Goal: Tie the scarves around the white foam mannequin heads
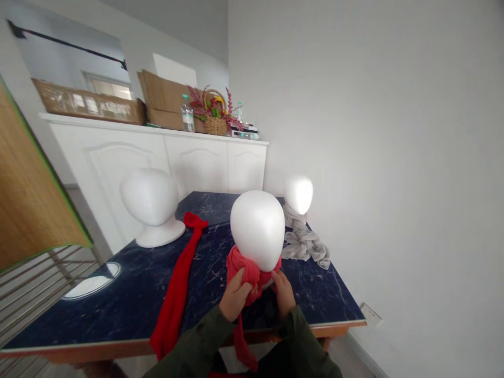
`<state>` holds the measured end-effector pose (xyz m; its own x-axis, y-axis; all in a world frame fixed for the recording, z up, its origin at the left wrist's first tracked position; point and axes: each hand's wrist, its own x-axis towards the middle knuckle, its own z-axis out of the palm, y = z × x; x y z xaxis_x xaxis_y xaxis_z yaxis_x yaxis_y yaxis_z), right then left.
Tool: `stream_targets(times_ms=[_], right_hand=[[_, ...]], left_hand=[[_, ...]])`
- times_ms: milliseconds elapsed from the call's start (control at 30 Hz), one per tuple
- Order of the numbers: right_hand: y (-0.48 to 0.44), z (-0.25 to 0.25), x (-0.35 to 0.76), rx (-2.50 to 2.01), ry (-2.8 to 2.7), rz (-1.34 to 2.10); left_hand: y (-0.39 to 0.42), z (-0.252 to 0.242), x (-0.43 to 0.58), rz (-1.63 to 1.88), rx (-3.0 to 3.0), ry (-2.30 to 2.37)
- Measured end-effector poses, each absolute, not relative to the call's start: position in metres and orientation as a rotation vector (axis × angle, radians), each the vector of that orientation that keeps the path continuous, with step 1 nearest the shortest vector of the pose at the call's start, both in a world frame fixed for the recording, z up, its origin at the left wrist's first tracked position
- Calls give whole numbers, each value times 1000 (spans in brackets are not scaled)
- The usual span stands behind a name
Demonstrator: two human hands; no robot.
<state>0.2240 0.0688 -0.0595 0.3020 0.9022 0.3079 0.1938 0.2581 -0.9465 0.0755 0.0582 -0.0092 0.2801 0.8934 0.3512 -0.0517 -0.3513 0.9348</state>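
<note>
A white foam mannequin head [257, 230] stands in front of me on the dark blue marble-patterned table [118, 299]. A red scarf [244, 270] is bunched around its neck, and one end hangs down past the table's near edge. My left hand [235, 295] grips the bunched cloth at the front of the neck. My right hand [284, 293] pinches the same scarf on the other side. A second red scarf [176, 286] lies flat on the table, to the left of my hands.
Another foam head [150, 197] stands at the left, and a third [298, 194] stands at the back right, wrapped in a grey scarf [303, 241]. A white wall [374, 157] runs along the right. Behind stands a white cabinet [157, 157] bearing cardboard boxes, a bottle and a basket.
</note>
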Motion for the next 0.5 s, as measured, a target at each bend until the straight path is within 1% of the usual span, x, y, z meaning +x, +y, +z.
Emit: stream_targets(times_ms=[133, 267, 400, 500], right_hand=[[58, -58, 197, -1283, -1130, 714], [63, -57, 195, -1328, -1067, 763], [69, -51, 206, -1334, -985, 809], [75, -34, 224, -1280, -950, 804]], left_hand=[[42, -19, 49, 1099, 1417, 717], [40, -19, 38, 1015, 1514, 815], [52, -13, 14, 1204, 1511, 979], [79, -3, -21, 1340, 1486, 1262]])
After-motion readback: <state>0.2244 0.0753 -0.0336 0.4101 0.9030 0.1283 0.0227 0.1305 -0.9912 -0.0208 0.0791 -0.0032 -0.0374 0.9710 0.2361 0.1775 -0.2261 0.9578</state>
